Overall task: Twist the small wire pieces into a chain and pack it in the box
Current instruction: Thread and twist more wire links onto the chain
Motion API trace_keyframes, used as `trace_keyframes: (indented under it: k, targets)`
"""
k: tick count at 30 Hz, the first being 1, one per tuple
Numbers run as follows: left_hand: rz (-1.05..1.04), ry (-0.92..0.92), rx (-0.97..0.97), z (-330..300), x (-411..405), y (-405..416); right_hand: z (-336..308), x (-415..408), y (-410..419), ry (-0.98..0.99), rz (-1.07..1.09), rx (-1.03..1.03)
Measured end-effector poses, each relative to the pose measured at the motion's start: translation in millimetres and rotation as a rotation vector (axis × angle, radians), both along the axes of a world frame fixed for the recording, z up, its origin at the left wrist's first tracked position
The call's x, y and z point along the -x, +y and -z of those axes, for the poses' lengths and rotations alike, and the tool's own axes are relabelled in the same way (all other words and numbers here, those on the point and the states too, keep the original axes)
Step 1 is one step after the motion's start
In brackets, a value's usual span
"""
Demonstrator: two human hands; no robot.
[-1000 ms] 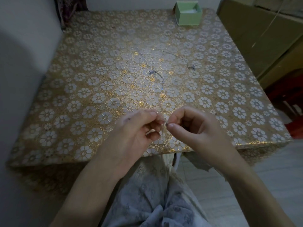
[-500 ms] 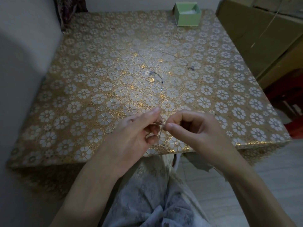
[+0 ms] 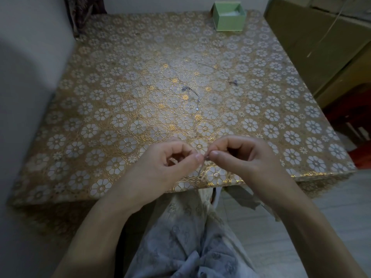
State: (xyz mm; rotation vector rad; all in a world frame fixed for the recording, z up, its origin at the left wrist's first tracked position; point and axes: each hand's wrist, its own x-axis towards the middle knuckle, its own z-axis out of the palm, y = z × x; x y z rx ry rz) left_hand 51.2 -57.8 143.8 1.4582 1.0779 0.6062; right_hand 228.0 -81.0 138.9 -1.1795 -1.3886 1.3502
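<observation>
Between the left hand and right hand, both pinching one wire piece, twist gently, keeping fingertips close.

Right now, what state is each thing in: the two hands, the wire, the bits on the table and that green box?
Left hand: fingers curled, pinching the wire.
Right hand: fingers curled, pinching the same wire.
Wire: held between both hands above the near table edge, its tail hanging down.
Beaded wire piece: lying loose mid-table.
Second wire piece: lying loose, further right.
Green box: open, at the far edge, upright.
</observation>
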Motion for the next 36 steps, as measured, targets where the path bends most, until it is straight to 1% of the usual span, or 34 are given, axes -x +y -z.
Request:
trace_keyframes:
  k: [2, 6, 10, 12, 15, 22, 23, 24, 26, 28, 33, 36]
  targets:
    - [0.057, 0.041, -0.064, 0, 2, 2, 1, 0, 0, -0.018, 0.002, -0.002]
    - [0.145, 0.222, -0.196, 1, 3, 5, 2, 2, 0, -0.075, 0.013, -0.017]
    - [0.13, 0.274, -0.275, 4, 2, 7, 4, 2, 2, -0.096, 0.053, -0.026]
    - [0.068, 0.235, -0.297, 6, 2, 8, 4, 2, 2, -0.083, 0.08, -0.004]
    - [-0.061, 0.174, -0.298, 8, 2, 6, 7, 3, 1, -0.077, 0.058, 0.021]
    - [-0.333, 0.212, -0.432, 11, -8, 3, 10, 7, 0, -0.045, 0.032, 0.046]
    - [-0.365, 0.185, -0.425, 11, -11, 1, 10, 7, 1, -0.049, 0.032, 0.041]
    - [-0.394, 0.124, -0.376, 11, -13, 0, 11, 7, 1, -0.052, 0.034, 0.036]
    - [-0.418, -0.058, -0.187, 12, -16, -1, 13, 7, 1, -0.044, 0.04, 0.03]
    - [-0.384, -0.211, -0.006, 14, -15, 0, 13, 8, 1, -0.012, 0.052, 0.033]
    - [-0.322, -0.266, 0.088, 16, -11, 1, 12, 5, 2, 0.033, 0.073, 0.032]
    - [-0.285, -0.429, 0.258, 13, -12, 2, 11, 6, 2, 0.02, 0.039, -0.005]
